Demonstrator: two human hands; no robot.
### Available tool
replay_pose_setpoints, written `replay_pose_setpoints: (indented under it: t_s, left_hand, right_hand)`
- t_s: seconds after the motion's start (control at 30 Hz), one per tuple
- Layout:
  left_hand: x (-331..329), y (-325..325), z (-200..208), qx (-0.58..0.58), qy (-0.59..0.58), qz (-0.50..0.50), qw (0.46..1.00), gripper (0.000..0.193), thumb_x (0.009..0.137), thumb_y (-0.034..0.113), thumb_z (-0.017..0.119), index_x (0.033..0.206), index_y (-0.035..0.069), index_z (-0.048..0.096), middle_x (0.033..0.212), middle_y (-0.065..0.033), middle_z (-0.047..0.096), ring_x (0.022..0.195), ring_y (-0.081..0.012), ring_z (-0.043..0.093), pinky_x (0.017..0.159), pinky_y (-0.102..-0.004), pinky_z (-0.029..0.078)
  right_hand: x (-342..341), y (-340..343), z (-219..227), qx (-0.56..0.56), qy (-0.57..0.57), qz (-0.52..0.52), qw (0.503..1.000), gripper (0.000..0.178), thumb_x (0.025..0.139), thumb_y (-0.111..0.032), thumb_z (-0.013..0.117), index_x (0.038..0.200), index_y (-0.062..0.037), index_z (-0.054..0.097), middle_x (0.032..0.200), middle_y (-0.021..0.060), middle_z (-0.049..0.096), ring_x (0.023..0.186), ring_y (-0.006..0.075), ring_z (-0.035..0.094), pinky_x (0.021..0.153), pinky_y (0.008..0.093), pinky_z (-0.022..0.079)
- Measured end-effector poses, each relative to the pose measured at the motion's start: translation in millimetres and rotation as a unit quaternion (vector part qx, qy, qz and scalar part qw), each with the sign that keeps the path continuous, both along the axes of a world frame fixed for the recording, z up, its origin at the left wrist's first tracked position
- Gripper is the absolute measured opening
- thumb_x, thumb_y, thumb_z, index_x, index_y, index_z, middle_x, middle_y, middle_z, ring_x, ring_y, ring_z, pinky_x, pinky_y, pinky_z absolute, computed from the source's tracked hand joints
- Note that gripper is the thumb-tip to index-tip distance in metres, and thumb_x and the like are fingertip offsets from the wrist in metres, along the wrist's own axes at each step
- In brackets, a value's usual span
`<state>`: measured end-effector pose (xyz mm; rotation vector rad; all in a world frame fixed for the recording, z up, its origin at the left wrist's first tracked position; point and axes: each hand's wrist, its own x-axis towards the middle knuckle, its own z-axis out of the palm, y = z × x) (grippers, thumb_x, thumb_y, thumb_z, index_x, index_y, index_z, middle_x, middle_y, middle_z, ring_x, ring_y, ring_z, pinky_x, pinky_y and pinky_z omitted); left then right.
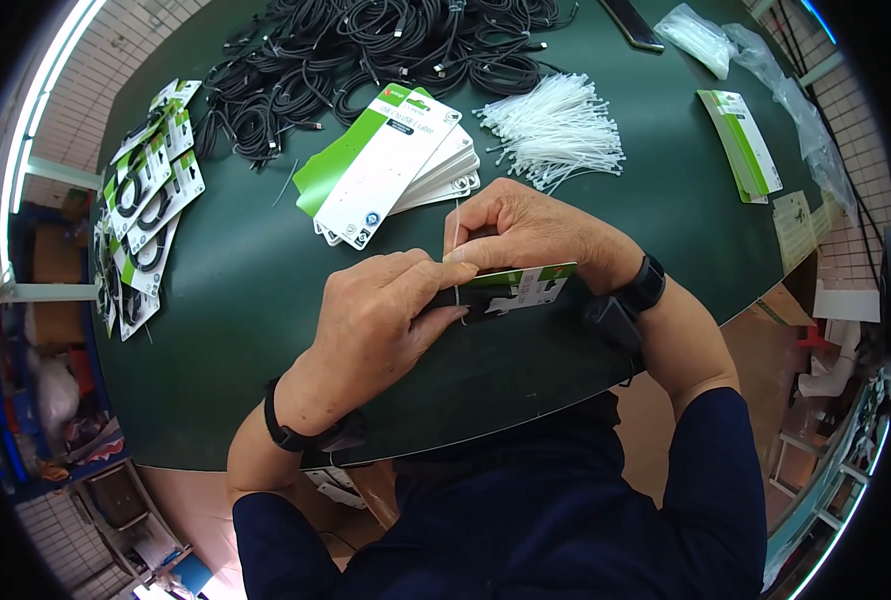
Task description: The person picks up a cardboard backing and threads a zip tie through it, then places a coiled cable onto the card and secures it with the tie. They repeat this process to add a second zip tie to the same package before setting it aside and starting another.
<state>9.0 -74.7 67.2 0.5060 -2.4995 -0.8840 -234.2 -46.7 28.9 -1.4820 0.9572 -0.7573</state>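
Note:
Just above the table's front edge, my left hand [371, 310] pinches a green, white and black backing card [526, 288] between thumb and fingers. The card is seen nearly edge-on, so whatever lies against its other face is hidden. A thin white cable tie [457, 297] loops around the card beside my left fingertips, and its tail stands up above it. My right hand [536, 232] is closed, thumb and forefinger pinching the tie behind the card. The fingertips of both hands almost touch.
A stack of green and white cards [391, 165] lies beyond my hands, with a pile of cable ties [556, 130] to its right. Coiled black cables [366, 50] fill the far side. Carded cables [151, 200] lie left. More cards [741, 147], plastic bags [694, 40] and a phone [631, 22] sit right.

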Motion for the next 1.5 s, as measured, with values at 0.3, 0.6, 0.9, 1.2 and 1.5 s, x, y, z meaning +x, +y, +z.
replay_pose_setpoints:
  t_s: [0.3, 0.6, 0.9, 1.2, 1.5]
  left_hand:
    - [9, -12, 7, 0.076, 0.138, 0.166, 0.973, 0.04, 0.089, -0.005, 0.076, 0.128, 0.001, 0.067, 0.099, -0.0092, 0.074, 0.087, -0.0144, 0.072, 0.079, -0.0282, 0.057]
    - [4, -17, -17, 0.328, 0.274, 0.167, 0.889, 0.055, 0.097, -0.006, 0.067, 0.148, -0.002, 0.049, 0.114, -0.0083, 0.07, 0.105, -0.0119, 0.067, 0.093, -0.0282, 0.055]
    - [0, -22, -17, 0.034, 0.163, 0.111, 0.98, 0.065, 0.091, -0.006, 0.074, 0.152, 0.011, 0.059, 0.127, -0.0138, 0.063, 0.115, -0.0272, 0.065, 0.098, -0.0369, 0.055]
    - [-9, -20, -29, -0.072, 0.203, 0.102, 0.971, 0.052, 0.087, -0.004, 0.079, 0.135, 0.016, 0.073, 0.119, -0.0142, 0.062, 0.102, -0.0318, 0.067, 0.087, -0.039, 0.058]
    - [-19, -8, -29, -0.05, 0.2, 0.177, 0.962, 0.034, 0.084, 0.001, 0.084, 0.115, 0.007, 0.071, 0.109, -0.0132, 0.063, 0.092, -0.0304, 0.068, 0.077, -0.0387, 0.058]
  right_hand:
    - [4, 3, 5, 0.14, -0.314, -0.234, 0.91, 0.031, 0.103, -0.027, 0.07, 0.116, 0.0014, 0.07, 0.103, 0.0044, 0.074, 0.083, 0.0084, 0.067, 0.071, 0.0239, 0.052]
    - [34, 18, 10, -0.007, -0.138, -0.229, 0.964, 0.04, 0.107, -0.025, 0.067, 0.135, 0.0029, 0.061, 0.118, 0.0098, 0.072, 0.096, 0.0122, 0.069, 0.076, 0.0282, 0.058]
    - [35, 24, 13, -0.055, -0.031, -0.191, 0.98, 0.039, 0.108, -0.023, 0.067, 0.136, 0.0023, 0.061, 0.12, 0.0086, 0.072, 0.106, 0.0135, 0.068, 0.087, 0.0303, 0.059]
    - [34, 27, 18, -0.036, -0.036, -0.161, 0.986, 0.039, 0.109, -0.022, 0.065, 0.138, 0.0028, 0.059, 0.124, 0.0088, 0.071, 0.109, 0.0142, 0.068, 0.092, 0.0316, 0.058]
    - [53, 26, 4, 0.016, -0.169, -0.283, 0.944, 0.035, 0.109, -0.017, 0.06, 0.135, 0.0062, 0.06, 0.123, 0.0096, 0.072, 0.108, 0.0129, 0.067, 0.092, 0.0308, 0.058]
